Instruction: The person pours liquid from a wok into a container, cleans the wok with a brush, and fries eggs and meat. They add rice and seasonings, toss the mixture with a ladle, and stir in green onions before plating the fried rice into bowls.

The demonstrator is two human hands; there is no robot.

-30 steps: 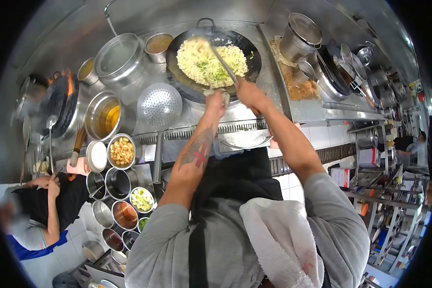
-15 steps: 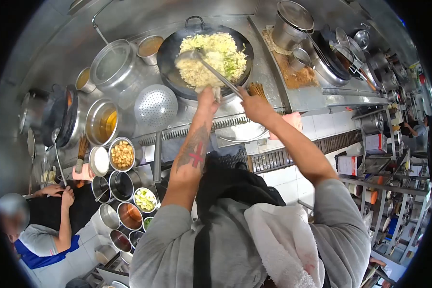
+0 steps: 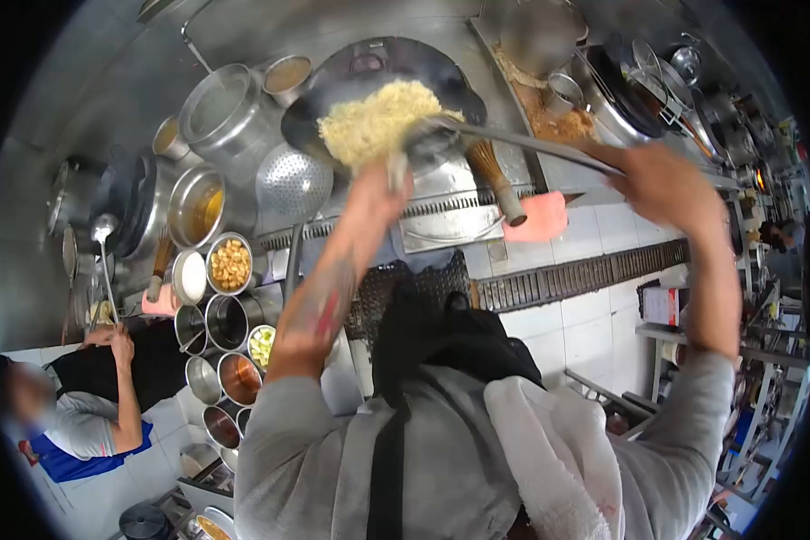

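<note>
A wok (image 3: 378, 56) sits tilted on the stove, with yellowish fried rice (image 3: 373, 117) heaped in its left and middle part. My left hand (image 3: 382, 187), blurred by motion, is closed on a pale cloth (image 3: 397, 171) at the wok's near rim. To the right, my right hand (image 3: 670, 184) is wrapped round the handle of a long metal ladle (image 3: 540, 144). The ladle's bowl, also blurred, is at the right edge of the rice, over the wok.
A perforated strainer (image 3: 294, 180), a large pot (image 3: 217, 103) and containers of ingredients, one with fried cubes (image 3: 230, 265), stand at left. A bamboo brush (image 3: 492, 173) lies by a pink cloth (image 3: 538, 218). A co-worker (image 3: 90, 405) is at far left.
My right hand has swung far right with the ladle. The wok has tilted and the rice has gathered to the left. My left hand has moved slightly left and lower.
</note>
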